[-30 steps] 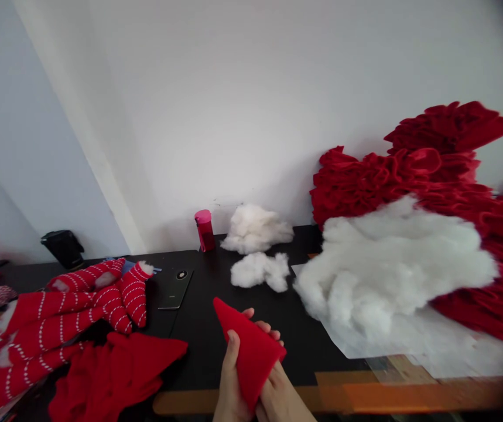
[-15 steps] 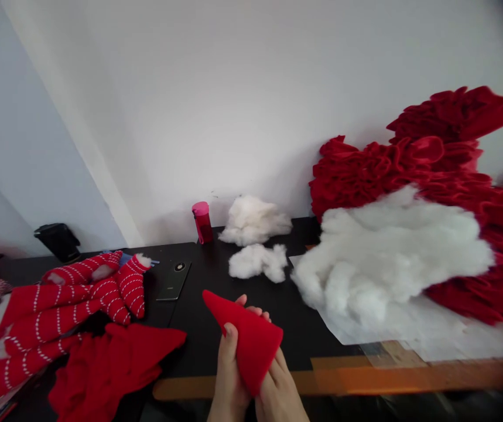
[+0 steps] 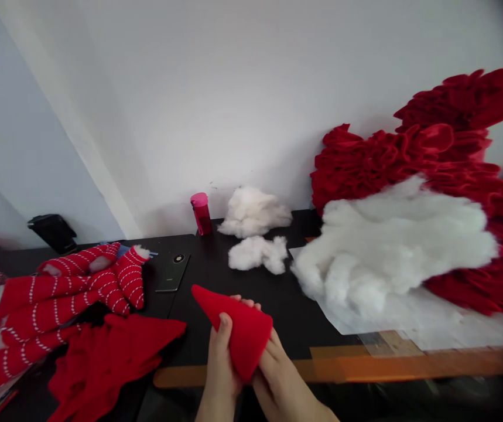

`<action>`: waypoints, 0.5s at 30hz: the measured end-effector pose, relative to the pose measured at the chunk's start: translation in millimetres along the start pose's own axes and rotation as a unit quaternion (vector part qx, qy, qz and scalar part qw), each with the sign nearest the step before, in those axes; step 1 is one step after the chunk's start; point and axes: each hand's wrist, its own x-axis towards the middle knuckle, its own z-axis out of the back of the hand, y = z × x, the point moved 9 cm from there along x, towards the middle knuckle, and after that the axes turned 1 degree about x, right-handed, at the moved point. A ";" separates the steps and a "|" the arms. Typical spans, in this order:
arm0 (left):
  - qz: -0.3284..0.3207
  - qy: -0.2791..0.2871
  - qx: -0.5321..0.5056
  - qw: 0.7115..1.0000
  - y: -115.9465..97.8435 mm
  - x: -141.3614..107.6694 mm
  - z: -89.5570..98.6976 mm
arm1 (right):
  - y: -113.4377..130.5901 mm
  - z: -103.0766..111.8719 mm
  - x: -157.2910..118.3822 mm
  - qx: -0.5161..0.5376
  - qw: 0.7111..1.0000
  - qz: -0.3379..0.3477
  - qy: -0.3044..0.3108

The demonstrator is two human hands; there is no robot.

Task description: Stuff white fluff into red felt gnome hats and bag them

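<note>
A plain red felt cone-shaped hat (image 3: 243, 334) is between my two hands above the table's front edge. Its pointed tip faces up and left, and its wide end is turned to the lower right. My left hand (image 3: 223, 357) grips the near left side, thumb lying on top of the felt. Against the underside and wide end presses my right hand (image 3: 277, 372), its fingers partly hidden by the hat. Several fingertips show along the far edge of the felt; whose they are I cannot tell. The inside of the hat is hidden.
White stuffing (image 3: 392, 246) lies on a white sheet (image 3: 413, 322) at right, before heaped dark red fabric (image 3: 378, 164). Smaller tufts (image 3: 257, 254) sit behind my hands, near a pink bottle (image 3: 201, 215). Left are a phone (image 3: 174, 273), red cloth pieces (image 3: 106, 357) and striped stuffed pieces (image 3: 53, 287).
Both hands have moved slightly left with the hat, which stays in their grip. The head view has shifted a little, so the table and the things on it appear slightly higher.
</note>
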 end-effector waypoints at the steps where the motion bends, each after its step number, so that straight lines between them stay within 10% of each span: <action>1: -0.011 -0.034 0.000 0.999 -6.0 3.8 7.2 | 0.5 7.6 -6.2 -0.004 1.000 0.017 0.002; 5: -0.035 -0.129 0.000 0.991 -15.4 12.0 25.3 | -25.8 20.0 -20.0 0.019 0.994 -0.065 -0.081; 15: -0.045 -0.088 0.058 0.993 7.1 3.4 14.2 | -50.4 12.2 -2.2 0.076 0.973 -0.174 -0.131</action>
